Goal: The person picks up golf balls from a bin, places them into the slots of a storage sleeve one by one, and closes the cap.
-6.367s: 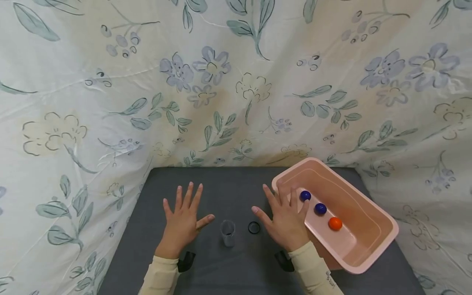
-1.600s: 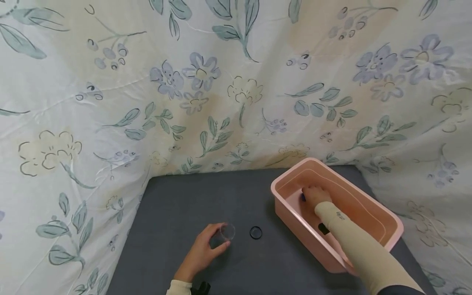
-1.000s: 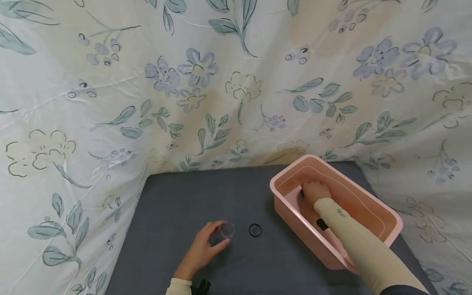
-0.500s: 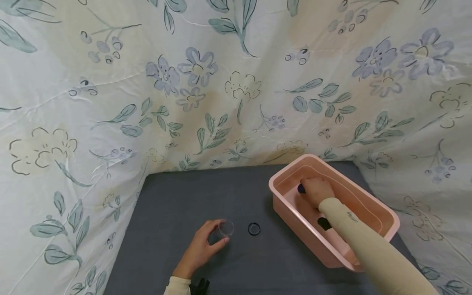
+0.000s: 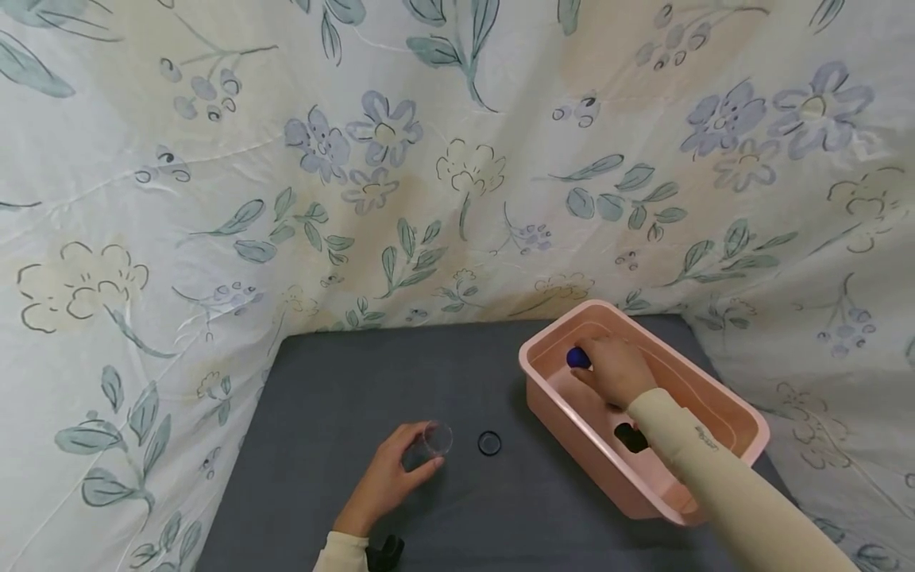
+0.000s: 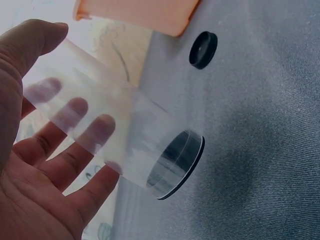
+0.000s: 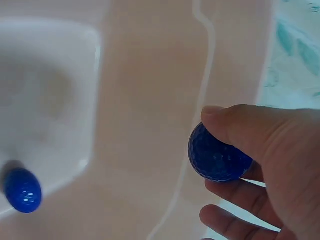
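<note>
My left hand grips a clear plastic tube, its thumb on one side and fingers round the other. The tube stands upright on the dark table, with an open top and a black base. Over the inside of the pink tub, my right hand pinches a blue golf ball between thumb and fingers. A second blue golf ball lies on the tub's floor in the right wrist view; in the head view it is hidden by the hand.
A round black cap lies on the dark table between the tube and the tub. Floral cloth hangs behind and at both sides. The tub's raised walls surround my right hand.
Both hands were spread over the table; the left then took hold of the tube and the right reached into the tub. Lately the right hand has risen slightly with a blue golf ball.
</note>
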`<state>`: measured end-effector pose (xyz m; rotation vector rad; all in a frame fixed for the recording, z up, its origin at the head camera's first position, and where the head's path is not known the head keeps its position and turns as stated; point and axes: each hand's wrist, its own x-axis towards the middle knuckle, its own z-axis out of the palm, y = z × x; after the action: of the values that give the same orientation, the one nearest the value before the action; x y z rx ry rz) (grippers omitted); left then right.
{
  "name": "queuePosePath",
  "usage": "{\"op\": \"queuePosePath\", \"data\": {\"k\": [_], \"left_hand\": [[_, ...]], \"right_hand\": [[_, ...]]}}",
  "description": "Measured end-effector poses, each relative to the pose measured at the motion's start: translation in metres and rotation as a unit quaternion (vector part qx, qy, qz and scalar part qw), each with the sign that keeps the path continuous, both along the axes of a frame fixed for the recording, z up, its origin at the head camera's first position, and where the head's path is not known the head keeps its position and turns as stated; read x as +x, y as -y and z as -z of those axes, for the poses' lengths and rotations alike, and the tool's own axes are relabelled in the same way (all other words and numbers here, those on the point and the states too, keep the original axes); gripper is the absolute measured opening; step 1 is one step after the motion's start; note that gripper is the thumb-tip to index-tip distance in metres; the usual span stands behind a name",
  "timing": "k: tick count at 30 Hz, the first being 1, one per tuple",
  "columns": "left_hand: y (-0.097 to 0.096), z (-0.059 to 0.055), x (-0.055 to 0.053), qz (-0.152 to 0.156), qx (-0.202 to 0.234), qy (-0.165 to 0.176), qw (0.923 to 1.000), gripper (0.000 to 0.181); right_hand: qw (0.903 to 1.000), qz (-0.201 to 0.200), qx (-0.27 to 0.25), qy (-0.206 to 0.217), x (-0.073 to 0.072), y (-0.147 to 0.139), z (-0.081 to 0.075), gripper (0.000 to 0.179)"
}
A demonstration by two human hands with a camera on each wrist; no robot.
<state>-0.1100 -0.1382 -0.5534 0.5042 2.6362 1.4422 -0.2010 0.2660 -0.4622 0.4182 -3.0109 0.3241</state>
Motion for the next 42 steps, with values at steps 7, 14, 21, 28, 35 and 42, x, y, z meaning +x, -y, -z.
{"op": "queuePosePath", "data": {"k": [7,14,21,28,35,42], "left_hand": [[0.003,0.0,0.002,0.002,0.0,0.003,1.0,0.052],[0.002,-0.002,0.001,0.002,-0.005,0.006,1.0,0.051],[-0.001,-0.003,-0.001,0.009,-0.006,-0.006,0.9999,0.054],[-0.003,-0.003,0.0,0.004,-0.01,-0.014,0.9998,0.049],[-0.008,-0.008,-0.001,0.006,-0.005,-0.019,0.9998,0.051],[-0.012,-0.012,-0.004,0.016,0.001,-0.014,0.9998,0.05]], "right_hand": [[0.9987,-0.011,-0.046,-0.017,0.016,0.014,-0.019,0.042],[0.9974,-0.021,-0.055,-0.041,0.027,0.035,-0.038,0.045],[0.9893,-0.076,-0.069,-0.104,0.036,0.052,-0.042,0.048],[0.9873,-0.074,-0.11,-0.087,0.051,0.072,-0.043,0.042],[0.986,-0.045,-0.153,-0.049,0.061,0.094,-0.043,0.048],[0.9848,-0.029,-0.17,-0.02,0.065,0.11,-0.04,0.046]]}}
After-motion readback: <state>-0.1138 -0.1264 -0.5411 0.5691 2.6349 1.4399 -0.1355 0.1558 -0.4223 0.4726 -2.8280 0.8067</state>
